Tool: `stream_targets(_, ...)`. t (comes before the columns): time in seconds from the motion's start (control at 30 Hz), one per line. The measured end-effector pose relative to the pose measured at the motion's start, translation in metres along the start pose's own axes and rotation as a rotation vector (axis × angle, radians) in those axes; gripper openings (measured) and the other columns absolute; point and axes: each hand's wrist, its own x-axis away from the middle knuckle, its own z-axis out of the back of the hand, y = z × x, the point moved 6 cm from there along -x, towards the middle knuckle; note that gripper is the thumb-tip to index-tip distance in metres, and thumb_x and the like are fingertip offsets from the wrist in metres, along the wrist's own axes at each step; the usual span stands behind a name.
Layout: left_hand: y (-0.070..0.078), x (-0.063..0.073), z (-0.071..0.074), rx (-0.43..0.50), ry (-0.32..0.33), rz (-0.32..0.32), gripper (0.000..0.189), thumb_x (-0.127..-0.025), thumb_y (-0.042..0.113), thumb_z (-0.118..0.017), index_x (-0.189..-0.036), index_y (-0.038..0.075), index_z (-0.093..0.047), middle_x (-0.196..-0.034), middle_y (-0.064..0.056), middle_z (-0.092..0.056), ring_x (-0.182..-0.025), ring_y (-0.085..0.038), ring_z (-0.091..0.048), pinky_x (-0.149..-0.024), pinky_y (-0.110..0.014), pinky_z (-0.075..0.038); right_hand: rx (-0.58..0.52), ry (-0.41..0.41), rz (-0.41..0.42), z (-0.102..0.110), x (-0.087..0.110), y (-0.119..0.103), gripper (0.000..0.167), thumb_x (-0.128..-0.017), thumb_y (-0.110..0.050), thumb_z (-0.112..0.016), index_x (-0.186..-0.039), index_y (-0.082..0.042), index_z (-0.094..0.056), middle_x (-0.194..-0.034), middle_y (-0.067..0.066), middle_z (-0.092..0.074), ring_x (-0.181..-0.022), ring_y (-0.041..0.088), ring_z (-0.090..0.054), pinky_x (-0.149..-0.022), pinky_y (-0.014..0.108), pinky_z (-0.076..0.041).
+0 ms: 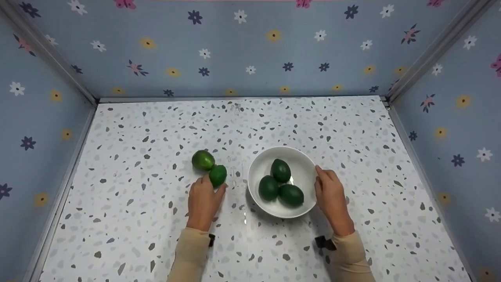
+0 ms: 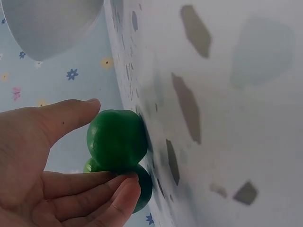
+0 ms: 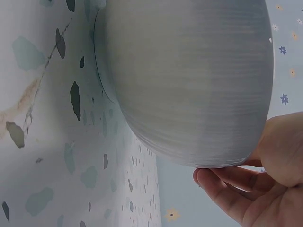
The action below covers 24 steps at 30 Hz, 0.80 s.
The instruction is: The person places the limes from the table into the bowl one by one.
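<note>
A smooth green lime (image 1: pixel 218 175) lies on the table, with my left hand (image 1: pixel 203 201) right at it. In the left wrist view the thumb (image 2: pixel 78 113) is above this lime and fairly straight fingers reach beneath it; a small gap shows at the thumb tip. Touching its far side is a larger green fruit (image 1: pixel 203 160) with a yellowish patch. Three dark green, egg-shaped fruits (image 1: pixel 291 195) sit inside a white bowl (image 1: pixel 309 168). My right hand (image 1: pixel 332 196) pinches the bowl's right rim, fingers against the outer wall; the thumb is mostly hidden in the right wrist view.
The speckled white table (image 1: pixel 137 203) carries the bowl and the loose fruits. Blue flowered panels (image 1: pixel 250 47) stand at the back and both sides, with grey metal edging (image 1: pixel 78 141) along the left border.
</note>
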Motion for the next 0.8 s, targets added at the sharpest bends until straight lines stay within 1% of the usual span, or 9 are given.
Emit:
stream_targets(0.17, -0.0029, -0.0023, -0.0021, 0.008, -0.004, 0.016, 0.051, -0.089, 0.029, -0.077, -0.114, -0.012, -0.061, -0.101, -0.025, -0.064, -0.093, -0.038, -0.062, -0.081, -0.048, -0.048, -0.007, 0.013, 0.012, -0.0001, 0.0008, 0.0004, 0.036, -0.09, 0.014, -0.063, -0.126, 0.011, -0.063, -0.099, 0.023, -0.062, -0.088, 0.033, -0.067, -0.071, 0.042, -0.057)
stream_targets(0.37, -0.0036, -0.0044, -0.0021, 0.025, 0.004, 0.025, 0.046, -0.092, 0.028, -0.074, -0.113, -0.011, -0.062, -0.099, -0.025, -0.064, -0.092, -0.038, -0.062, -0.08, -0.049, -0.047, -0.016, 0.04, 0.035, 0.0014, 0.0007, -0.0004, 0.036, -0.088, 0.016, -0.063, -0.124, 0.011, -0.064, -0.098, 0.022, -0.062, -0.086, 0.033, -0.066, -0.069, 0.043, -0.057)
stream_targets(0.5, -0.0033, -0.0044, -0.0018, 0.037, 0.013, 0.016, 0.043, -0.092, 0.027, -0.073, -0.112, -0.01, -0.062, -0.097, -0.024, -0.064, -0.091, -0.039, -0.063, -0.078, -0.049, -0.048, -0.023, 0.05, 0.05, 0.0022, 0.0003, -0.0014, 0.036, -0.088, 0.017, -0.063, -0.124, 0.012, -0.064, -0.097, 0.023, -0.062, -0.086, 0.033, -0.066, -0.069, 0.043, -0.057)
stream_targets(0.67, -0.0029, -0.0043, -0.0012, 0.055, 0.029, 0.003, 0.039, -0.091, 0.023, -0.075, -0.108, -0.01, -0.062, -0.091, -0.023, -0.064, -0.086, -0.038, -0.064, -0.074, -0.048, -0.049, -0.022, 0.01, 0.015, 0.0013, -0.001, -0.0014, 0.036, -0.089, 0.015, -0.063, -0.125, 0.011, -0.063, -0.1, 0.023, -0.061, -0.088, 0.032, -0.066, -0.069, 0.041, -0.057)
stream_targets(0.8, -0.0026, -0.0048, -0.0022, 0.067, 0.019, 0.01, 0.039, -0.09, 0.023, -0.075, -0.109, -0.009, -0.063, -0.092, -0.023, -0.064, -0.085, -0.036, -0.064, -0.074, -0.047, -0.05, -0.019, -0.003, -0.008, 0.0012, -0.0016, -0.001, 0.036, -0.09, 0.014, -0.063, -0.126, 0.011, -0.063, -0.101, 0.022, -0.062, -0.088, 0.031, -0.066, -0.07, 0.041, -0.057)
